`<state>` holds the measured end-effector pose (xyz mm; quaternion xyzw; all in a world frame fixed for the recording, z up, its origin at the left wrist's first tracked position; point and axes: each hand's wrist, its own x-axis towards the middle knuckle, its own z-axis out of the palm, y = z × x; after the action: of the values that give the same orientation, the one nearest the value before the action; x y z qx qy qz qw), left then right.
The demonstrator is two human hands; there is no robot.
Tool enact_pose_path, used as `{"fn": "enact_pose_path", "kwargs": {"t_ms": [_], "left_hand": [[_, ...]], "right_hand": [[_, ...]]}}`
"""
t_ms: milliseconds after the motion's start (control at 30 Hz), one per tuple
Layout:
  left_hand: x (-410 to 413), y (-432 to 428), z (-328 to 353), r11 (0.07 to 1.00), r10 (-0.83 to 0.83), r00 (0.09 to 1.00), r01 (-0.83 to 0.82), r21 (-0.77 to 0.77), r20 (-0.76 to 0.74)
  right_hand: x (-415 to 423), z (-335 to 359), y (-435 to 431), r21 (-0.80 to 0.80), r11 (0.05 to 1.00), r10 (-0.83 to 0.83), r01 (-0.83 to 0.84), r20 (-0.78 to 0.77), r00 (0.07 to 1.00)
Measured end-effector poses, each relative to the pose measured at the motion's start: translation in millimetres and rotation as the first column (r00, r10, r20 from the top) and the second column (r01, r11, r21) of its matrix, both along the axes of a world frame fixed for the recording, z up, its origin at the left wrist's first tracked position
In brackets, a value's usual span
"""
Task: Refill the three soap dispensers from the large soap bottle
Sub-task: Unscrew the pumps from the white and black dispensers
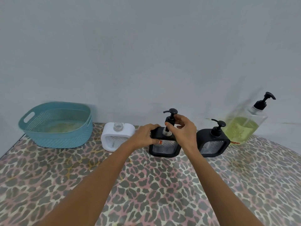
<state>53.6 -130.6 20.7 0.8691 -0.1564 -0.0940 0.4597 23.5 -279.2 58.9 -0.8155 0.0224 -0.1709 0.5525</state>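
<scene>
at table centre, the left hand (143,134) grips the top corner of the middle black dispenser (164,148). the right hand (184,129) pinches its pump (171,115), which sits just above the bare threaded neck. the white dispenser (114,136), neck open, stands at its 9 o'clock, the second black dispenser (213,144) at 3 and the large soap bottle (244,126) at 2. lifted crooked, the pump's tube could snag and tip the dispenser, or drip soap.

The middle dispenser (164,148) is gripped at its top by the left hand (144,135); its pump (170,119) is pinched just above it by the right hand (185,131).
</scene>
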Motion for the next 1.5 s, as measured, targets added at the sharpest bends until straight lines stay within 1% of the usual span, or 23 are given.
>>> {"fn": "enact_pose_path", "kwargs": {"t_ms": [400,500,600,733,867,1067,1133,1200,1367,1433,1500], "left_hand": [[-2,-2,6,0.999,-0.011,1.000,0.011,0.042,-0.012],[-4,-2,8,0.998,-0.001,1.000,0.002,0.061,-0.006],[-6,-2,9,0.998,0.021,1.000,-0.020,0.067,-0.005],[-9,-2,9,0.998,0.029,0.999,-0.030,0.057,0.021],[-10,-2,9,0.998,0.030,0.999,-0.033,0.055,0.043],[-10,-1,4,0.999,0.052,0.999,-0.052,0.006,0.014],[-9,-2,2,0.998,0.057,0.998,-0.057,0.006,0.013],[-8,-2,1,0.999,0.052,0.999,-0.052,0.004,0.017],[-10,-3,-2,0.997,0.062,0.998,-0.063,-0.043,-0.007],[-11,-3,-4,0.999,0.048,0.999,-0.048,-0.022,0.004],[-13,-2,-4,0.999,0.025,0.999,-0.026,0.034,0.032]], "right_hand": [[-6,66,-17,0.049,0.997,-0.070,0.065,0.114,0.991],[-15,82,-22,0.072,0.995,-0.069,0.062,0.110,0.992],[-30,84,-26,0.049,0.998,-0.046,0.046,0.012,0.999],[-58,55,-25,-0.057,0.998,-0.013,0.002,-0.184,0.983],[-78,10,-20,-0.148,0.982,0.053,-0.121,-0.403,0.914],[-77,-48,-8,-0.151,0.979,0.021,-0.140,-0.602,0.798],[-73,-60,-5,-0.187,0.969,0.004,-0.161,-0.641,0.768],[-70,-67,-2,-0.215,0.962,-0.014,-0.168,-0.654,0.756],[-69,-74,-1,-0.200,0.967,-0.012,-0.159,-0.657,0.754],[-70,-72,-2,-0.183,0.966,0.012,-0.180,-0.668,0.744],[-72,-69,-5,-0.166,0.968,0.029,-0.188,-0.671,0.741]]}}
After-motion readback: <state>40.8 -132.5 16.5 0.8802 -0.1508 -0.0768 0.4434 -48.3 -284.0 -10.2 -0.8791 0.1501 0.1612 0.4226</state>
